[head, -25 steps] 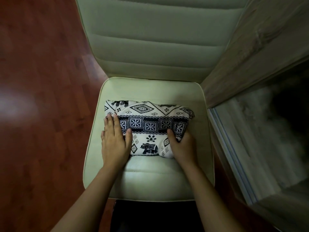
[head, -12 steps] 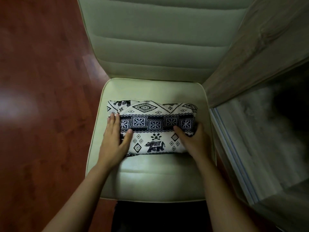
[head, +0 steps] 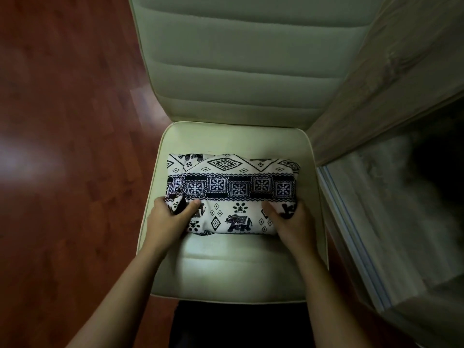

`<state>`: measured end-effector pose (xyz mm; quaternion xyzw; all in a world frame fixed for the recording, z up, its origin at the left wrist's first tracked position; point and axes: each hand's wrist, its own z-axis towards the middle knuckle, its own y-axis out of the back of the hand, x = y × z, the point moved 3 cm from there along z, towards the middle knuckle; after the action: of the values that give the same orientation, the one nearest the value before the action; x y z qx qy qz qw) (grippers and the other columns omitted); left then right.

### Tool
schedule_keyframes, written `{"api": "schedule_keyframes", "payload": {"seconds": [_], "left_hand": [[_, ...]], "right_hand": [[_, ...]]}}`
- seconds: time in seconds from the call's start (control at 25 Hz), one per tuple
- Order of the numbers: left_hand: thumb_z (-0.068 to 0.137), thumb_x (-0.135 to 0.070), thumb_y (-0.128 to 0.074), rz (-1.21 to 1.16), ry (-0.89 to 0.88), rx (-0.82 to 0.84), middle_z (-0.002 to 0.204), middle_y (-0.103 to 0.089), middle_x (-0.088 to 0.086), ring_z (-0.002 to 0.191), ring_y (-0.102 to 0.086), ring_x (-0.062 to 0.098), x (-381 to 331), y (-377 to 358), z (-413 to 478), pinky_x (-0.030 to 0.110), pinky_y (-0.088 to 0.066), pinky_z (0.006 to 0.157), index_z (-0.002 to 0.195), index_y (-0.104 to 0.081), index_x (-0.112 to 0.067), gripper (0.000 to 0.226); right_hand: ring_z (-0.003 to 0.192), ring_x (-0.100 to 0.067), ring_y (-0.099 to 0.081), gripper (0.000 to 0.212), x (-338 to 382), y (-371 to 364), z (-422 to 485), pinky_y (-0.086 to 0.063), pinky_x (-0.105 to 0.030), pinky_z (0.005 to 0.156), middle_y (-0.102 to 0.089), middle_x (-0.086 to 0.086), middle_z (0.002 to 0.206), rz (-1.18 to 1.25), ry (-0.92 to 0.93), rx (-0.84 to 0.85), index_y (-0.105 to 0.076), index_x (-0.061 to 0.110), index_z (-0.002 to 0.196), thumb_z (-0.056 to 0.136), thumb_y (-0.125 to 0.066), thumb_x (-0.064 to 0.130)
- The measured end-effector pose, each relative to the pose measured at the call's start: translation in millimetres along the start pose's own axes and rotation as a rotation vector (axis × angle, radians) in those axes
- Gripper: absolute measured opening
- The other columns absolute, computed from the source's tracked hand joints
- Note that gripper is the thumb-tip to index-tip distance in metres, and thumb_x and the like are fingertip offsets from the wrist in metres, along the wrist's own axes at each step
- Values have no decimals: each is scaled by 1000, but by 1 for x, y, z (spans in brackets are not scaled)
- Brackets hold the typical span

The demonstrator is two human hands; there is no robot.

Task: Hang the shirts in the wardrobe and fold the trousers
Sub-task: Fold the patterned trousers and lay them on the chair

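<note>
Cream padded chair [head: 251, 71] on glossy reddish wood floor [head: 62, 121]

The left hand [head: 167, 219] and right hand [head: 292, 223] grip trousers [head: 233, 188].

A room in a home, most likely a bedroom. A polished red-brown wooden floor [head: 70, 146] runs beside a cream padded chair [head: 236, 136] with a ribbed back. The chair stands just beside a wood-grain wardrobe [head: 391, 79], which has a glossy panel [head: 401, 209] edged by a pale strip. Folded patterned trousers [head: 233, 187], printed with elephants and diamonds, lie on the chair seat as household laundry.
</note>
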<state>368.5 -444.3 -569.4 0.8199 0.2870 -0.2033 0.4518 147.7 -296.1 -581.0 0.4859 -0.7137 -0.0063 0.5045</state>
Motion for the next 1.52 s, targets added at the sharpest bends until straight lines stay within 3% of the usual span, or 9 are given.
{"api": "schedule_keyframes", "payload": {"seconds": [0.12,0.2,0.28,0.4,0.68,1.0,1.2,1.32,1.52], "left_hand": [[54,-59,-79,-177,100,146,98,-70,-2,91,-65,18,1,-5,13,38,-51,88,101,-64,-16,66],[46,-60,-78,-224,72,176,90,-74,-4,87,-69,18,0,-6,15,45,-54,87,93,-71,-20,62],[50,-57,-77,-239,7,132,89,-75,-5,86,-70,16,-2,-6,13,45,-54,86,94,-70,-21,57],[67,-35,-81,-364,-96,112,93,-74,-1,87,-71,18,-8,-10,2,46,-55,85,100,-67,-17,41],[77,-6,-74,-611,-270,118,96,-74,7,88,-71,22,-74,27,-42,38,-57,78,103,-68,-9,26],[77,-6,-72,-854,-674,197,88,-75,4,79,-71,17,-335,206,-151,32,-59,70,95,-69,-9,19],[77,-6,-73,-953,-1024,289,85,-76,2,79,-70,17,-503,314,-259,31,-58,70,90,-69,-10,14],[77,-7,-72,-1014,-1189,392,82,-75,3,74,-69,17,-572,343,-321,24,-54,57,88,-69,-9,12],[78,-10,-72,-1056,-1369,631,91,-75,9,82,-71,22,-643,333,-416,35,-58,66,97,-69,-7,19]], "right_hand": [[86,-17,-63,28,3,-4,5,-47,-22,69,-64,10,83,146,-35,67,-59,25,90,71,-80,27],[86,-18,-65,24,3,-6,7,-53,-26,71,-67,6,85,167,20,29,-61,24,85,71,-80,27],[92,-19,-65,32,-1,-6,10,-54,-38,83,-68,-3,99,166,60,5,-62,23,95,70,-79,33],[102,-19,-64,37,-2,-7,5,-50,-44,95,-67,-3,109,351,41,56,-57,17,114,80,-71,11],[96,-22,-65,44,59,47,-30,-51,-40,87,-68,-4,104,645,73,-17,-56,8,117,76,-70,-2],[75,-10,-68,22,330,242,-140,-58,-22,68,-72,4,87,764,458,-164,-61,12,104,84,-63,3],[86,-22,-67,11,480,388,-247,-54,-38,82,-70,-4,95,696,761,-385,-62,17,92,85,-65,10],[85,-21,-65,13,526,460,-304,-53,-37,82,-69,-2,93,689,912,-495,-62,13,97,87,-60,5],[89,-17,-64,25,526,558,-394,-55,-23,78,-67,1,98,654,1078,-744,-56,15,110,89,-56,2]]}}
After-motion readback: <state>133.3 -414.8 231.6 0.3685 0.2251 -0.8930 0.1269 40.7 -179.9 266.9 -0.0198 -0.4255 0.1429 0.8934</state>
